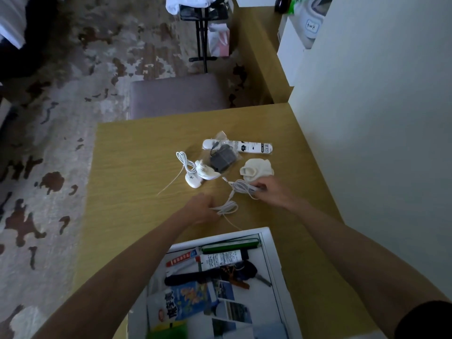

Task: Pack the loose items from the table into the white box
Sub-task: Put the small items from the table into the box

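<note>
A white cable [231,200] lies in loops on the wooden table [137,167]. My left hand [201,207] grips one coil of it and my right hand [265,190] grips the other bundle. Beyond them lie a cream sock [256,168], a dark charger in a clear bag [223,157], a white tube with black print [247,146], and a white charger with its cord [193,178]. The white box [274,260] sits at the near edge, holding toothpaste, a comb, packets and photos.
A grey stool [176,96] stands past the table's far edge. A white wall [379,118] runs along the right. A black stand [201,33] and a pink bag [220,42] are on the patterned carpet [49,143] further back.
</note>
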The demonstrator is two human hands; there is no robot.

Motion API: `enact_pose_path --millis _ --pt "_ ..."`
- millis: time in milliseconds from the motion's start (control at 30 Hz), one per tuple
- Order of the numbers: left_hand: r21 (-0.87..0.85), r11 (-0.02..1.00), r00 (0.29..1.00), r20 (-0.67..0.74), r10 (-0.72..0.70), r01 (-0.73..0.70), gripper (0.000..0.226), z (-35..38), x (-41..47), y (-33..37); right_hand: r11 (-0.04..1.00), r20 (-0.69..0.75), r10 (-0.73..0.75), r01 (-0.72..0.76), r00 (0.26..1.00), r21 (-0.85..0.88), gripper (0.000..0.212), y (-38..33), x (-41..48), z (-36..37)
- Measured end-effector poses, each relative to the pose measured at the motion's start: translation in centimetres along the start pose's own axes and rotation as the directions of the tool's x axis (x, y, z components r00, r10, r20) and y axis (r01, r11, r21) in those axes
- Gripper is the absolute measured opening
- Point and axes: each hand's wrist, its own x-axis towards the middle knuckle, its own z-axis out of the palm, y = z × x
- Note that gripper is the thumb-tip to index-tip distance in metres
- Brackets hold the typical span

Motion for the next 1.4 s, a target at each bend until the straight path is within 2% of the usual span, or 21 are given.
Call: enact_pose_path --millis 100,200,300,433,467,533,567,633,767,867,967,1067,1100,1200,1333,1400 --pt "-0.208 0.978 0.999 -0.036 -0.014 0.006 0.018 -1.1 -1.8 -0.1 0.994 -0.034 0.041 -0.038 0.999 0.102 0.015 -0.6 -1.0 -0.7" --pt "-0.374 0.927 0.993 -0.118 -0.030 -0.016 0.022 -2.1 -4.3 0.5 0.960 -0.072 0.074 -0.052 0.995 0.277 0.015 -1.8 -2.4 -1.6" --pt "-0.509 0.858 0.977 -0.207 -0.047 -0.067 0.025 -3.3 -7.8 1.8 0.836 -0.084 0.138 -0.070 0.987 0.544 0.019 -3.1 -4.5 -2.5" --pt "-0.668 0.711 0.936 -0.350 -0.040 -0.219 0.024 -4.0 -14.0 3.0 0.739 -0.107 0.023 0.055 0.994 0.671 0.023 -5.8 -8.1 -3.4" --pt "-0.697 0.675 0.930 -0.366 -0.043 -0.243 0.026 -3.8 -15.7 3.1 0.661 -0.109 0.004 0.079 0.994 0.746 0.024 -6.8 -9.0 -3.5" --pt "-0.739 0.623 0.930 -0.365 -0.050 -0.257 0.029 -3.1 -18.7 3.0 0.360 -0.038 -0.071 0.061 0.997 0.931 0.028 -8.6 -10.7 -3.6" --pt "-0.756 0.604 0.931 -0.360 -0.064 -0.251 0.031 -2.5 -20.1 2.8 0.256 -0.004 -0.129 0.038 0.992 0.966 0.030 -9.3 -11.5 -3.5" --pt "-0.794 0.561 0.924 -0.361 -0.123 -0.236 0.036 -1.2 -22.6 2.3 0.204 0.060 -0.215 -0.015 0.975 0.979 0.037 -10.6 -13.0 -3.0" --pt "-0.828 0.529 0.913 -0.346 -0.216 -0.189 0.037 1.3 -26.3 1.0 0.220 0.189 -0.256 -0.133 0.948 0.966 0.050 -12.4 -15.5 0.1" --pt "-0.844 0.509 0.921 -0.319 -0.222 -0.169 0.043 2.7 -28.3 -0.1 0.348 0.287 -0.259 -0.188 0.922 0.919 0.050 -13.4 -17.0 3.2" --pt "-0.824 0.536 0.914 -0.343 -0.218 -0.181 0.050 3.4 -29.6 -1.1 0.468 0.353 -0.225 -0.217 0.908 0.857 0.039 -14.2 -17.3 5.9" --pt "-0.810 0.553 0.885 -0.387 -0.257 -0.194 0.046 3.6 -30.6 -2.2 0.763 0.271 -0.128 -0.080 0.954 0.642 0.027 -14.8 -16.7 8.4" --pt "-0.806 0.559 0.876 -0.399 -0.270 -0.195 0.044 3.7 -30.8 -2.6 0.814 0.235 -0.118 -0.042 0.965 0.580 0.024 -15.0 -16.7 9.2" --pt "-0.782 0.590 0.859 -0.431 -0.277 -0.202 0.039 4.0 -31.3 -3.8 0.871 0.160 -0.204 0.105 0.966 0.481 0.013 -15.7 -17.1 11.8" --pt "-0.763 0.601 0.841 -0.471 -0.267 -0.237 0.036 3.8 -31.5 -5.5 0.928 0.054 -0.198 0.170 0.979 0.332 0.009 -16.4 -16.5 15.2" --pt "-0.764 0.596 0.830 -0.484 -0.278 -0.246 0.035 3.7 -31.6 -6.3 0.966 -0.097 -0.224 0.234 0.970 0.107 0.013 -16.5 -15.9 16.6"
